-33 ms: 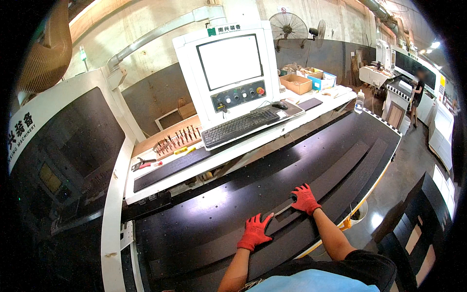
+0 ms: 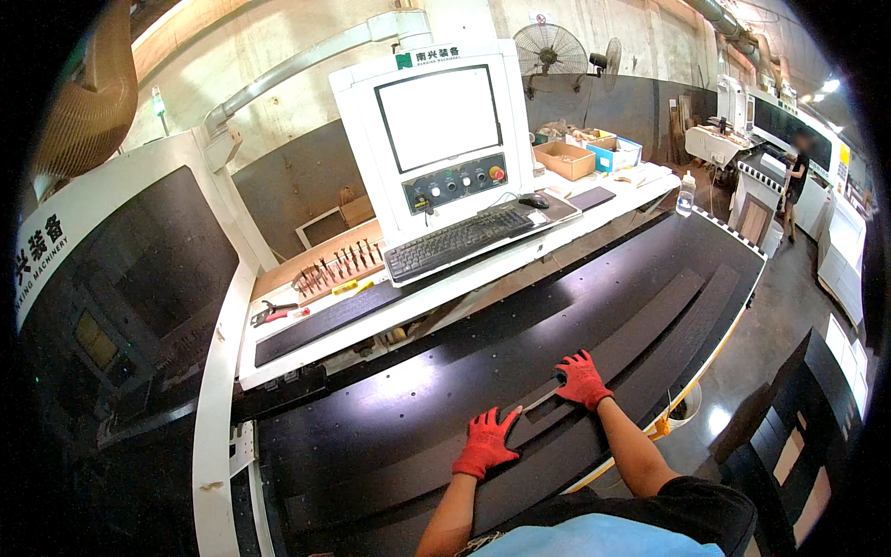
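Observation:
My left hand (image 2: 485, 443), in a red work glove, lies on long dark wood-grain strips with its fingers and thumb apart. Farther right, my right hand (image 2: 583, 381), gloved the same way, rests across the far dark strip (image 2: 661, 314) with its fingers stretched out. A thin pale edge (image 2: 540, 401) shows between the two hands. A second dark strip (image 2: 691, 336) runs alongside, nearer to me. Under the strips is a wide black machine table (image 2: 399, 385) dotted with small holes. My palms hide the undersides of both grips.
Beyond the table stands a white console with a screen (image 2: 438, 116), a keyboard (image 2: 459, 243) and a mouse (image 2: 533, 200). Pliers (image 2: 271, 314) and several tool bits (image 2: 339, 265) lie left. A clear bottle (image 2: 685, 197) stands far right. Dark panels (image 2: 789, 418) lean at right. Another person (image 2: 796, 176) is distant.

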Demonstrator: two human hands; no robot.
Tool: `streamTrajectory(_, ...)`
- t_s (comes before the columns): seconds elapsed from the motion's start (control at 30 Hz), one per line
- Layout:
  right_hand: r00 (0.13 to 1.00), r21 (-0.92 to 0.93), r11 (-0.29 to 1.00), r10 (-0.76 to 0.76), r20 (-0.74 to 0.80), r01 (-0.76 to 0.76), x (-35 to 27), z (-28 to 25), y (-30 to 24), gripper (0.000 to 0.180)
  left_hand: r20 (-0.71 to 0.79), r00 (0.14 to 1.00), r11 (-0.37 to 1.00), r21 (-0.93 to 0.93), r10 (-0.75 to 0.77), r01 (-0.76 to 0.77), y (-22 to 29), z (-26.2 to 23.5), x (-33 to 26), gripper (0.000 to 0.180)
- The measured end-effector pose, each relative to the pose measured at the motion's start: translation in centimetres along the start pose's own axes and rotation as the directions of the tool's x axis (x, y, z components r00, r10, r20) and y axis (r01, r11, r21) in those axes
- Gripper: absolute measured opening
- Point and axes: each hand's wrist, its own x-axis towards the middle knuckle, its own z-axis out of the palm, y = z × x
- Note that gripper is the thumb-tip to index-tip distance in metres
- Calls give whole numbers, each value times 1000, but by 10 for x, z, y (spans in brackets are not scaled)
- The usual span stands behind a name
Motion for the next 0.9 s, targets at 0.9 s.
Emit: streamTrajectory(0.9,999,39,999,10,40,-12,2,1,-6,71,-3,1000,1000,-1,-7,7,-3,0,-5,124)
